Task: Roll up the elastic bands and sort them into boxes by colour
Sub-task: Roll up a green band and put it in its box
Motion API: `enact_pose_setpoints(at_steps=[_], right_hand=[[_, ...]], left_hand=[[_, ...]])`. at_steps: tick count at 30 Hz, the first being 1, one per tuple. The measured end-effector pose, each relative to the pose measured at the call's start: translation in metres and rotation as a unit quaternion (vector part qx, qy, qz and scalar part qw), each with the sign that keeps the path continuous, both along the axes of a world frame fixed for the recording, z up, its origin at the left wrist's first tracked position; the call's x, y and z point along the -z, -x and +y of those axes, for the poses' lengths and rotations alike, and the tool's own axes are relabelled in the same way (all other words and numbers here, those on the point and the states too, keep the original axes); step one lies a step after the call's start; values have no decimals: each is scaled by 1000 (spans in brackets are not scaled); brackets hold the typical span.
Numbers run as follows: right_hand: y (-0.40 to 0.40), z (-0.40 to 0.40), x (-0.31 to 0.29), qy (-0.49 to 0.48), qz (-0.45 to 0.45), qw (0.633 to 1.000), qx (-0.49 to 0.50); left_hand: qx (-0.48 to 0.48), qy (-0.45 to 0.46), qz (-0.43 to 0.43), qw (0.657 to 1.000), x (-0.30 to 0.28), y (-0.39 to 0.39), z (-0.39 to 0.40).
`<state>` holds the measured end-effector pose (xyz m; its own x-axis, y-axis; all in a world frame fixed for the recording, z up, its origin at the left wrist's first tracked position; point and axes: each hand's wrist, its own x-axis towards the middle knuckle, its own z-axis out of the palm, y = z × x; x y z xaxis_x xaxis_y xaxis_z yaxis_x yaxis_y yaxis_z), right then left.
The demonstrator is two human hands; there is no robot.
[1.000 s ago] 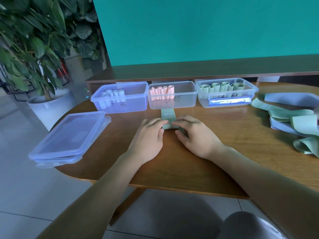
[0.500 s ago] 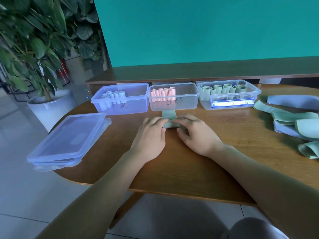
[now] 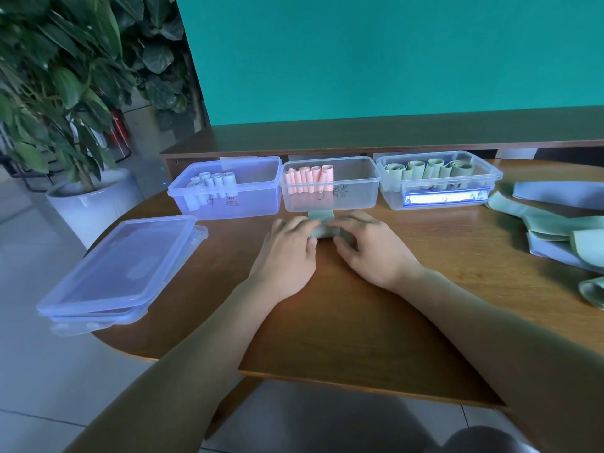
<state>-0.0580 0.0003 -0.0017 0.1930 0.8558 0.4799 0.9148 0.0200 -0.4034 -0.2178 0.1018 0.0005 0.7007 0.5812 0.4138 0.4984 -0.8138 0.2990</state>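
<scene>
Both forearms are bare to the lower edge of the view, with no sleeves, watch or rings; left hand (image 3: pixel 287 256) and right hand (image 3: pixel 369 250) are ungloved. Dark grey clothing covers the knee (image 3: pixel 477 441) at near right.

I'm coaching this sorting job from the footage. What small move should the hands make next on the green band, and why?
Probably keep rolling forward: both the left hand and right hand pinch the green band, and a short flat tail remains unrolled toward the pink box. Afterwards it belongs in the green box.
</scene>
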Motion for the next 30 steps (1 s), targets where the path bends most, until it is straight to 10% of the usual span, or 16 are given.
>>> enact_pose_setpoints(at_steps=[30], right_hand=[[-16, 32, -2, 20, 0, 1000, 10]], left_hand=[[-29, 5, 17, 999, -1, -20, 24]])
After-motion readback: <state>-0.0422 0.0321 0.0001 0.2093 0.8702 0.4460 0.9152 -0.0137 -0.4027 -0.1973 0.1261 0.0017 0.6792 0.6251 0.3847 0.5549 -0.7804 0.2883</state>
